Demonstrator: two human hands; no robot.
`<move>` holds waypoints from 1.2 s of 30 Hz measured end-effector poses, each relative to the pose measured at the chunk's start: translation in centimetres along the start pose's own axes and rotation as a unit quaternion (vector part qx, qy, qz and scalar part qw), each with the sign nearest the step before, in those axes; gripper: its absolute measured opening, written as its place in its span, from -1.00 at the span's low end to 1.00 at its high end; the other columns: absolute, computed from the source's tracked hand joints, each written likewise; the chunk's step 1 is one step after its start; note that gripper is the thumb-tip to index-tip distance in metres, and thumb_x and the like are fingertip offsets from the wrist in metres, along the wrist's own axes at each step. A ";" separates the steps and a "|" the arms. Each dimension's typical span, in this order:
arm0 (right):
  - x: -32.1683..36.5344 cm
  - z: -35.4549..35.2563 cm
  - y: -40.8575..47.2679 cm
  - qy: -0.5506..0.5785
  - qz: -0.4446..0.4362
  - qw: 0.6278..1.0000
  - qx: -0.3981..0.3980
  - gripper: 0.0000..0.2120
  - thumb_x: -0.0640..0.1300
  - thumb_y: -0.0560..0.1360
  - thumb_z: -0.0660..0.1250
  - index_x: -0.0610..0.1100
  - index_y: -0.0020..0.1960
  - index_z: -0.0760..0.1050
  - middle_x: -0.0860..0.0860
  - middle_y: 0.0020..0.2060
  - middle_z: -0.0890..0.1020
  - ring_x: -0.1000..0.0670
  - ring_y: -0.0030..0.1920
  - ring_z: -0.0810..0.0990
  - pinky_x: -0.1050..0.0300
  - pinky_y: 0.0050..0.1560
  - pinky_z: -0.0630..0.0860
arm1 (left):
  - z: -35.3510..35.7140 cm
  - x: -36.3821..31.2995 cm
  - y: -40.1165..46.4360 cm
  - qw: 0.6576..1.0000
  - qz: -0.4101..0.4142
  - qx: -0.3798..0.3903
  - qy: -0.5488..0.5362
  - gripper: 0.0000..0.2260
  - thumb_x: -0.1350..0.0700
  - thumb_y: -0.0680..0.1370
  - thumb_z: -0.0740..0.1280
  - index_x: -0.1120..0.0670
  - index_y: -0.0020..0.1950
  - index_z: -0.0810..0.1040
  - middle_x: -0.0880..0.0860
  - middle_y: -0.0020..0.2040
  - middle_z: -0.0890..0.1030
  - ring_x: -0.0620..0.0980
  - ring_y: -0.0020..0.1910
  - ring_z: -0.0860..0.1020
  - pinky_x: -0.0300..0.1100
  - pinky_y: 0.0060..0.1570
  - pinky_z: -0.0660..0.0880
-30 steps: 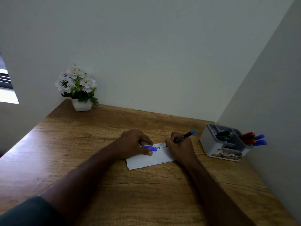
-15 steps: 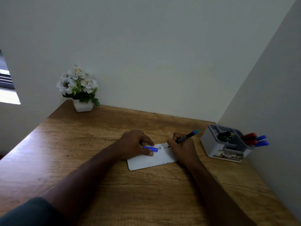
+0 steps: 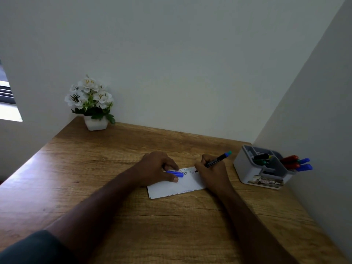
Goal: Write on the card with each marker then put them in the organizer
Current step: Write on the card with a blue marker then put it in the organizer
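The marker [image 3: 217, 161] in use is a slim black barrel with a blue-green end; its long axis runs from the far right down to the near left, tip resting on the card [image 3: 182, 184] near its far right corner. The card is a white rectangular sheet lying flat at the middle of the bench [image 3: 95, 187], long side running left to right and slightly skewed, with small lines of writing along its far and near edges; the words are too small to read. The right hand [image 3: 214, 173] has its fingers curled round the marker in a writing grip, wrist low on the bench, forearm reaching in from the near right. The left hand [image 3: 156, 168] rests on the card's left part, fingers curled round a blue cap [image 3: 176, 173] that lies roughly left to right, pointing right. The bench is wood-grain, brown and matt. At far right a grey plastic organizer [image 3: 245, 168] with several compartments holds red, blue, green and black markers, leaning right. A white pot of white flowers [image 3: 91, 103] stands at the far left corner.
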State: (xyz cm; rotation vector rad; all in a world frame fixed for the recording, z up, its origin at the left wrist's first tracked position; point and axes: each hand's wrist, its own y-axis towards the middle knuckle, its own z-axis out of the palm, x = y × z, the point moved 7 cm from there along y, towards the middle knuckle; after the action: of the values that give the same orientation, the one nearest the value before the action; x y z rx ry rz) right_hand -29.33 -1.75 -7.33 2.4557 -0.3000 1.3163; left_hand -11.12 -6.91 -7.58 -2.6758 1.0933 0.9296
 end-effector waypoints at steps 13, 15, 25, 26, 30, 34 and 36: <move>-0.3 -0.8 0.1 0.015 -0.020 1.000 0.001 -0.80 -0.26 0.48 0.35 -0.22 -0.32 0.47 -0.04 -0.44 0.52 0.16 -0.40 0.46 0.31 -0.41 0.41 | 0.5 -0.5 -0.3 0.999 0.034 0.029 -0.010 -0.61 -0.07 0.50 0.41 -0.05 0.31 0.54 -0.09 0.38 0.48 -0.15 0.36 0.41 -0.13 0.35 0.37; -0.4 -0.8 0.2 0.018 -0.017 1.000 0.004 -0.81 -0.26 0.48 0.35 -0.22 -0.31 0.47 -0.05 -0.43 0.52 0.16 -0.40 0.46 0.30 -0.40 0.41 | 0.6 -0.4 -0.2 0.999 0.033 0.033 -0.018 -0.60 -0.04 0.51 0.41 -0.04 0.33 0.53 -0.09 0.39 0.47 -0.15 0.38 0.38 -0.23 0.34 0.32; -0.5 -0.5 0.2 -0.005 -0.006 1.000 0.011 -0.78 -0.21 0.48 0.37 -0.17 -0.33 0.45 -0.07 -0.41 0.52 0.06 -0.35 0.48 0.10 -0.29 0.48 | 0.9 -0.1 0.1 0.999 0.018 0.041 -0.022 -0.59 -0.03 0.51 0.40 -0.04 0.36 0.50 -0.08 0.42 0.44 -0.15 0.43 0.32 -0.32 0.27 0.25; -0.5 -0.6 0.1 -0.004 -0.005 1.000 0.009 -0.77 -0.22 0.48 0.36 -0.16 -0.34 0.44 -0.07 -0.42 0.52 0.07 -0.36 0.48 0.11 -0.30 0.47 | 0.9 -0.1 0.1 0.999 0.017 0.042 -0.023 -0.59 -0.03 0.51 0.40 -0.04 0.36 0.50 -0.09 0.42 0.44 -0.16 0.43 0.32 -0.32 0.26 0.24; -0.5 -0.8 0.1 -0.006 -0.001 1.000 -0.002 -0.80 -0.23 0.48 0.36 -0.22 -0.31 0.46 -0.22 -0.34 0.57 0.03 -0.32 0.52 0.10 -0.29 0.49 | 1.0 0.0 0.2 0.999 0.017 0.042 -0.020 -0.59 -0.04 0.51 0.41 -0.05 0.35 0.50 -0.09 0.41 0.44 -0.18 0.41 0.33 -0.34 0.25 0.24; -0.3 -0.5 0.1 -0.005 0.001 1.000 0.011 -0.78 -0.21 0.49 0.36 -0.17 -0.32 0.45 -0.11 -0.39 0.55 0.08 -0.33 0.50 0.13 -0.28 0.49 | 0.9 -0.2 0.1 0.999 0.024 0.037 -0.014 -0.59 -0.04 0.51 0.40 -0.04 0.35 0.50 -0.09 0.41 0.45 -0.29 0.33 0.31 -0.34 0.23 0.21; -0.3 -0.7 0.0 0.001 -0.007 1.000 0.005 -0.75 -0.22 0.49 0.37 -0.14 -0.34 0.44 -0.02 -0.44 0.52 0.12 -0.37 0.47 0.17 -0.31 0.46 | 0.9 -0.2 0.1 0.999 0.029 0.037 -0.020 -0.60 -0.04 0.51 0.41 -0.04 0.34 0.51 -0.08 0.39 0.46 -0.21 0.40 0.33 -0.34 0.25 0.22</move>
State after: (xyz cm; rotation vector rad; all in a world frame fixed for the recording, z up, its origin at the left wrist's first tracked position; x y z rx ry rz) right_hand -30.00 -1.50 -7.19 2.4615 -0.2752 1.3170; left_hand -11.75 -6.58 -8.13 -2.5687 1.1796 0.9277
